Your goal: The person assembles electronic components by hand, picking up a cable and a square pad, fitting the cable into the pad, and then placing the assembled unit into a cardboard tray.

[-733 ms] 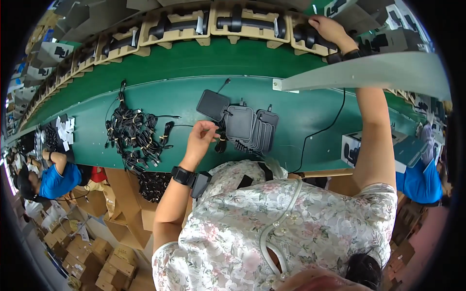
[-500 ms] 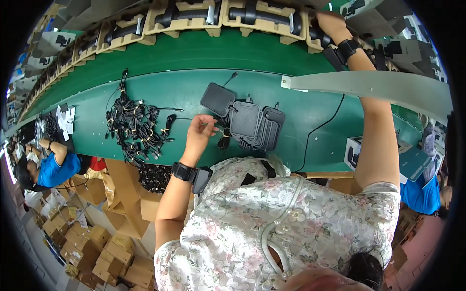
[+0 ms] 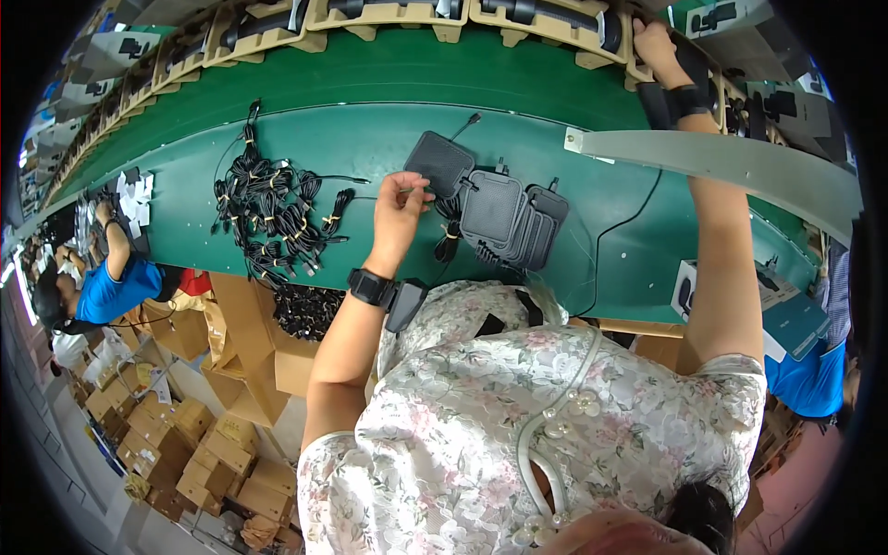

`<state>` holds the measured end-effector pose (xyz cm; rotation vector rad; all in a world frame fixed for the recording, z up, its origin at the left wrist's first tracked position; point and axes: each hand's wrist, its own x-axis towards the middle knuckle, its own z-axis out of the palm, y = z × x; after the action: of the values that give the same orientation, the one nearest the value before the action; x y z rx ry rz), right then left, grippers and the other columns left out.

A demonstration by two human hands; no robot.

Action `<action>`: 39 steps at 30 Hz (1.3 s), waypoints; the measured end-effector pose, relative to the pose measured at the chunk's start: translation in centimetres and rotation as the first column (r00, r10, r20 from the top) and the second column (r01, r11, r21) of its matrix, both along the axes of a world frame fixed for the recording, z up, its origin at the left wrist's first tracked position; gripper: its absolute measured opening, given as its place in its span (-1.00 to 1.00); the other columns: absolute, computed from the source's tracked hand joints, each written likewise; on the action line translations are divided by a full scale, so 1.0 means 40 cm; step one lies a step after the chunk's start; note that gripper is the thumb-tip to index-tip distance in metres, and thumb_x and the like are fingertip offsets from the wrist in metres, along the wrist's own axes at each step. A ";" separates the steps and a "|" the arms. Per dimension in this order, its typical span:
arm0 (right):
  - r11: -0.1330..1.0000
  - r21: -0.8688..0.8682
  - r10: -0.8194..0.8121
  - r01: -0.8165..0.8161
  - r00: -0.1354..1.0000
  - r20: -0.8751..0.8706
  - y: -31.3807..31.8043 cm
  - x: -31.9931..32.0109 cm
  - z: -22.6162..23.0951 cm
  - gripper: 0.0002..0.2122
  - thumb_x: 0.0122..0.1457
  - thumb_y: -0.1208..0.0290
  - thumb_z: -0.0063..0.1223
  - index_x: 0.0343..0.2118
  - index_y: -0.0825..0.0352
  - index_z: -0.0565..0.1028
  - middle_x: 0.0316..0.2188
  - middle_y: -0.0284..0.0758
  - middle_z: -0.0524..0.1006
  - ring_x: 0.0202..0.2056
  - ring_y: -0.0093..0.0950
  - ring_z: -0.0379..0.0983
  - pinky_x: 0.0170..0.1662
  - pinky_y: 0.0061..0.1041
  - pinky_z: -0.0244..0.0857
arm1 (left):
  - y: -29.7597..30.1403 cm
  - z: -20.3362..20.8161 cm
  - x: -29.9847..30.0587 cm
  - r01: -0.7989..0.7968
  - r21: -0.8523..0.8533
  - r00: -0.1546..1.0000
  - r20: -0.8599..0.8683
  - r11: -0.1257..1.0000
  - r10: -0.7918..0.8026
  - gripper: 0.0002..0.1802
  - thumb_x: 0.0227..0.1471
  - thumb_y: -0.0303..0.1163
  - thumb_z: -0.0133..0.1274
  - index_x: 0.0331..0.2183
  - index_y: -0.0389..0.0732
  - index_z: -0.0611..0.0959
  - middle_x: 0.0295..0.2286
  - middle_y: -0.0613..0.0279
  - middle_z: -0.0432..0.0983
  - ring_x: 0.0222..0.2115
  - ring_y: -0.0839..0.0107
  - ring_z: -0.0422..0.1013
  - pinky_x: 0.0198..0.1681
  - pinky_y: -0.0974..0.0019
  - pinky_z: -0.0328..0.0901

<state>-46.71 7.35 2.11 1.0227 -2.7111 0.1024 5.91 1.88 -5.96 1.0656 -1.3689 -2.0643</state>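
My left hand [image 3: 400, 217] is over the green bench, fingers bent in a loose pinch at the lower left edge of a square black pad [image 3: 440, 164]. Whatever lies between the fingertips is too small to make out. Beside the pad is a stack of dark grey, rounded rectangular devices [image 3: 495, 208], with a bundled black cable [image 3: 448, 242] next to it. Farther left lies a pile of tied black cables [image 3: 268, 203]. My right arm stretches to the far right, where my right hand [image 3: 657, 48] is at a tan moulded tray [image 3: 638, 74]; its fingers are partly hidden.
Tan trays holding black cylindrical parts [image 3: 555, 23] line the far side. A pale metal bar [image 3: 703, 151] crosses under my right arm. One black cord [image 3: 601, 245] runs over the bench's right part. Cartons [image 3: 217, 444] crowd the floor; a co-worker in blue [image 3: 120, 287] sits left.
The view has shifted, moving the bench right and up. My left fingertips have come closer to the square pad. My right hand remains at the far tray, slightly drawn back.
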 end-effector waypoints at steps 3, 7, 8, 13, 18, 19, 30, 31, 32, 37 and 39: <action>0.947 -0.174 0.294 -0.269 0.946 0.136 0.097 -0.048 0.023 -0.67 0.11 0.19 -0.12 -0.23 0.38 0.39 -0.33 0.02 0.45 -0.25 -0.08 0.37 -0.23 -0.29 0.27 | -0.009 -0.036 -0.026 0.011 -0.142 1.000 0.020 0.990 -0.008 -0.78 -0.06 -0.64 -0.10 -0.28 -0.26 0.38 -0.31 0.20 0.41 -0.41 0.44 0.41 -0.40 0.45 0.30; 0.910 -0.105 0.402 -0.400 0.916 -0.006 0.089 0.000 0.031 -0.68 0.07 0.22 -0.01 -0.23 0.38 0.38 -0.36 -0.04 0.46 -0.28 -0.10 0.37 -0.23 -0.33 0.26 | -0.015 -0.043 -0.035 0.054 -0.519 0.989 0.145 0.853 0.026 -0.69 -0.17 -0.70 -0.06 -0.28 -0.26 0.39 -0.27 0.14 0.38 -0.32 0.34 0.38 -0.32 0.37 0.30; 0.922 -0.016 0.382 -0.387 0.917 -0.113 0.088 0.009 0.037 -0.68 0.05 0.23 0.02 -0.23 0.38 0.38 -0.37 -0.06 0.46 -0.29 -0.11 0.37 -0.24 -0.33 0.26 | -0.017 -0.037 -0.040 0.087 -0.650 0.982 0.185 0.755 0.046 -0.65 -0.21 -0.72 -0.05 -0.27 -0.26 0.39 -0.25 0.12 0.38 -0.29 0.30 0.37 -0.29 0.33 0.30; 0.904 -0.400 0.261 -0.151 0.936 0.237 0.127 -0.015 0.013 -0.71 0.04 0.25 0.02 -0.25 0.35 0.40 -0.40 -0.13 0.46 -0.33 -0.10 0.36 -0.25 -0.33 0.26 | -0.039 0.004 -0.062 0.319 -0.832 0.939 0.342 0.454 -0.034 -0.49 -0.28 -0.70 0.02 -0.17 -0.22 0.37 -0.11 0.09 0.27 -0.09 0.19 0.23 -0.09 0.20 0.21; 0.961 -0.111 0.234 -0.255 0.957 -0.171 0.110 0.083 0.026 -0.77 0.07 0.31 -0.02 -0.30 0.36 0.41 -0.42 -0.18 0.47 -0.35 -0.22 0.40 -0.27 -0.38 0.26 | -0.047 0.036 -0.076 0.631 -0.742 0.776 0.603 0.226 -0.186 -0.26 -0.32 -0.63 0.07 0.01 -0.12 0.26 0.07 0.09 0.04 0.09 0.12 -0.01 0.08 0.07 0.01; 0.959 -0.033 0.269 -0.281 0.943 -0.197 0.102 0.115 0.056 -0.79 0.08 0.32 -0.05 -0.33 0.37 0.41 -0.40 -0.14 0.45 -0.33 -0.23 0.40 -0.29 -0.38 0.26 | -0.050 0.032 -0.081 0.714 -0.676 0.701 0.686 0.185 -0.197 -0.23 -0.31 -0.60 0.07 0.03 -0.09 0.23 0.10 0.10 -0.02 0.11 0.11 -0.06 0.09 0.04 -0.01; 0.522 -0.845 0.165 -0.116 0.986 -0.033 0.377 0.090 0.043 -0.78 0.14 0.31 -0.11 -0.31 0.36 0.46 -0.51 -0.34 0.48 -0.44 -0.49 0.40 -0.34 -0.48 0.27 | -0.105 -0.028 -0.058 0.527 -0.829 0.849 0.524 0.186 -0.068 -0.36 -0.14 -0.53 0.03 0.03 -0.06 0.24 -0.03 0.00 0.21 0.00 0.07 0.16 -0.01 0.07 0.14; 0.280 -0.933 0.233 0.227 0.927 0.295 0.418 0.180 0.025 -0.81 0.15 0.33 -0.12 -0.36 0.34 0.47 -0.52 -0.36 0.47 -0.47 -0.52 0.38 -0.38 -0.54 0.26 | -0.115 0.000 -0.036 0.414 -0.851 0.905 0.422 0.322 -0.049 -0.39 -0.13 -0.54 0.02 0.01 -0.08 0.26 -0.09 0.00 0.28 -0.06 0.06 0.23 -0.05 0.12 0.19; 0.459 -0.845 0.135 0.274 0.919 0.371 0.480 0.221 0.013 -0.85 0.15 0.38 -0.13 -0.42 0.31 0.45 -0.53 -0.39 0.46 -0.49 -0.58 0.34 -0.41 -0.61 0.22 | -0.125 0.029 -0.034 0.289 -0.850 0.952 0.305 0.440 -0.035 -0.42 -0.12 -0.56 0.01 0.00 -0.10 0.27 -0.14 0.01 0.36 -0.12 0.05 0.30 -0.09 0.16 0.24; 0.807 -0.533 0.104 0.255 0.827 0.552 0.569 0.516 -0.134 -0.87 0.04 0.65 -0.20 -0.50 0.31 0.41 -0.56 -0.48 0.43 -0.48 -0.69 0.29 -0.40 -0.72 0.17 | -0.063 0.160 -0.088 -0.060 -0.299 0.949 -0.312 0.952 -0.039 -0.58 -0.10 -0.59 -0.02 -0.12 -0.19 0.37 -0.26 0.03 0.43 -0.28 0.05 0.39 -0.19 0.28 0.30; 0.760 -0.611 0.335 0.223 0.670 0.662 0.500 0.658 -0.133 -0.79 0.00 0.72 -0.25 -0.36 0.30 0.40 -0.42 -0.41 0.44 -0.46 -0.65 0.29 -0.40 -0.69 0.19 | -0.033 0.197 -0.103 0.076 -0.099 0.917 -0.384 0.992 -0.109 -0.68 -0.08 -0.54 -0.01 -0.19 -0.26 0.41 -0.30 -0.05 0.43 -0.31 0.07 0.40 -0.23 0.31 0.31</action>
<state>-20.37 27.37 -3.20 0.9468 -2.8311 1.7307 1.80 0.55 1.93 0.5230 -1.3031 -2.1210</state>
